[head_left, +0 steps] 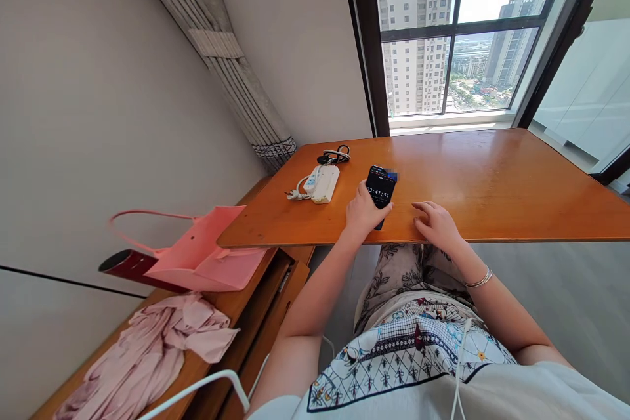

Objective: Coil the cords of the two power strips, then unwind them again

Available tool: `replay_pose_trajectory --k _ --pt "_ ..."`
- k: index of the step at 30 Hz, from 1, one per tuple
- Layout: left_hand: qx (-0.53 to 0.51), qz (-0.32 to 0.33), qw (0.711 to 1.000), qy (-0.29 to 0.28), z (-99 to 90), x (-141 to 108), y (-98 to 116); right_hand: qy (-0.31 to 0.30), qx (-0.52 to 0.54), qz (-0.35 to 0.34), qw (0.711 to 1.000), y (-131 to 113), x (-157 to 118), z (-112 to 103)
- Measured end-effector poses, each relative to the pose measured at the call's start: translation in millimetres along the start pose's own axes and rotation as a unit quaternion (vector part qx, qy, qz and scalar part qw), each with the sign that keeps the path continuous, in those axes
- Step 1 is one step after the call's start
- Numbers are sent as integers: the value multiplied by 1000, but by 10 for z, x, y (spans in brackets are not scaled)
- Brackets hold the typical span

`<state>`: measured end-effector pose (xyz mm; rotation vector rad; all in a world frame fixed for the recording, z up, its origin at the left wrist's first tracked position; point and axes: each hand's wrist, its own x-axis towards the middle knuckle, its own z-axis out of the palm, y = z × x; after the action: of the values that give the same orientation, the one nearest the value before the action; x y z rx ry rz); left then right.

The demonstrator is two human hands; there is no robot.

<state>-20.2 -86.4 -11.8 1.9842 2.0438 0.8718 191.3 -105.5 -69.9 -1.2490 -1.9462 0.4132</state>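
Observation:
A black phone (380, 187) with large white digits on its screen is held in my left hand (364, 213), near the front edge of the wooden table (467, 177). The thumb lies along the phone's lower right side and the fingers are at its left side. To the right of the phone, my right hand (436, 224) rests at the table edge with its fingers loosely bent and apart, holding nothing. Left of the phone sit a white power strip (325, 184) with its cable and, behind it, a coiled black cable (335, 155).
A pink bag (207, 252) and a dark red cylinder (142, 268) stand on a wooden cabinet at the left, with crumpled pink cloth (162, 348) nearer me. Behind the table are a window (457, 29) and a tied curtain (231, 72).

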Motion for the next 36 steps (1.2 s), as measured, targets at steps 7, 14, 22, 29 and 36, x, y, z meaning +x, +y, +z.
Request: replay_pose_trajectory --k 7,14,22,29,36 --pt "26 -14 1000 7 -55 42 -60 36 -151 43 987 271 -17 -131" --pt "124 -63 990 13 -225 174 -258 -19 -217 48 975 217 -55 -110" --pt "180 -131 971 90 -700 446 -878 -51 -266 45 962 90 -42 -140" --pt "195 -212 952 104 -1101 669 -1677 -50 -283 37 957 65 -50 -116" --pt "216 -261 940 51 -1230 688 -2224 -59 -288 41 955 44 -49 -130"
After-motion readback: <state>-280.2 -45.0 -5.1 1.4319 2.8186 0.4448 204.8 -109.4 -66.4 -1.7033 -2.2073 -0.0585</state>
